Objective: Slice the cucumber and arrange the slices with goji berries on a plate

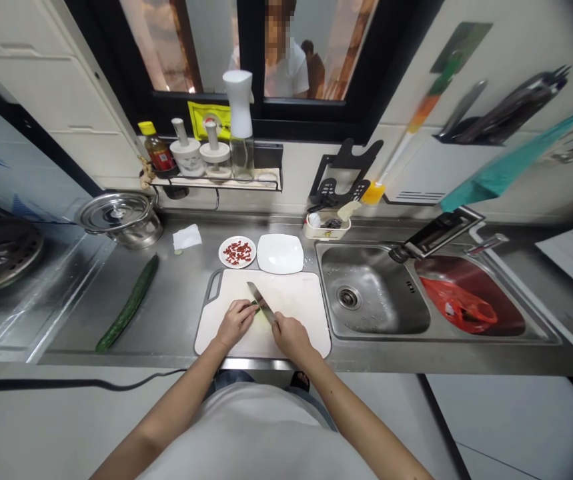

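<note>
Plainly, a steel table [179,287] carries the cutting board [296,293], with a cucumber [129,305] left of it. Over the board, the left hand [236,323] curls downward, and the right hand [290,335] grips a knife [262,303] beside the small green piece [254,303] the left holds.

Knife [260,299], handle mostly hidden
The right hand [289,333] covers it; the left hand [237,323] partly hides a green piece [255,303].
</note>
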`<state>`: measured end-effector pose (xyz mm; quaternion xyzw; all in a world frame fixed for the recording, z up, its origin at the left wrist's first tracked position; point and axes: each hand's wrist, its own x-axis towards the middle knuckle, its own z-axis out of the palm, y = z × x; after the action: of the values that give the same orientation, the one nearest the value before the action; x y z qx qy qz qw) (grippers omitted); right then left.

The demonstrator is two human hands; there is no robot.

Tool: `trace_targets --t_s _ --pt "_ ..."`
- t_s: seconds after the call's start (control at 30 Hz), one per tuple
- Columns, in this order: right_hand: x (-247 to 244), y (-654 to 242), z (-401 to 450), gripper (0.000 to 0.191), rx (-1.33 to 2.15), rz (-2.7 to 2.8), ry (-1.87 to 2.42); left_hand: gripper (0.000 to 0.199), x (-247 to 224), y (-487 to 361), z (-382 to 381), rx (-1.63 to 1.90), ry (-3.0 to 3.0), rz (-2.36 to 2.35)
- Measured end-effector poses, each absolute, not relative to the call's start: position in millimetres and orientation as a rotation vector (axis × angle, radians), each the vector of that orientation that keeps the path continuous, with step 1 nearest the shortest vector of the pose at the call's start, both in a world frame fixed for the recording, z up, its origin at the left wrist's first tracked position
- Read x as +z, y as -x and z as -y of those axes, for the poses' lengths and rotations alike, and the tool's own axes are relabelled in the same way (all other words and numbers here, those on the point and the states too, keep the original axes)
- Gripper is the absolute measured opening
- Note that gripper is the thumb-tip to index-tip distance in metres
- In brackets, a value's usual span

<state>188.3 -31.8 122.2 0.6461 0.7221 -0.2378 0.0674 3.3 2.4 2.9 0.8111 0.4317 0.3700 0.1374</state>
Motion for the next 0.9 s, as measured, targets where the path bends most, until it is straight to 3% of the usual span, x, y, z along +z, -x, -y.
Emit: trace_targets --t_s 0.9 --pt "125.8 -190.1 41.0 0.028 -0.740 -2.093 -1.836 0.025 2.8 -3.6 -1.7 1.062 -2.411 -1.272"
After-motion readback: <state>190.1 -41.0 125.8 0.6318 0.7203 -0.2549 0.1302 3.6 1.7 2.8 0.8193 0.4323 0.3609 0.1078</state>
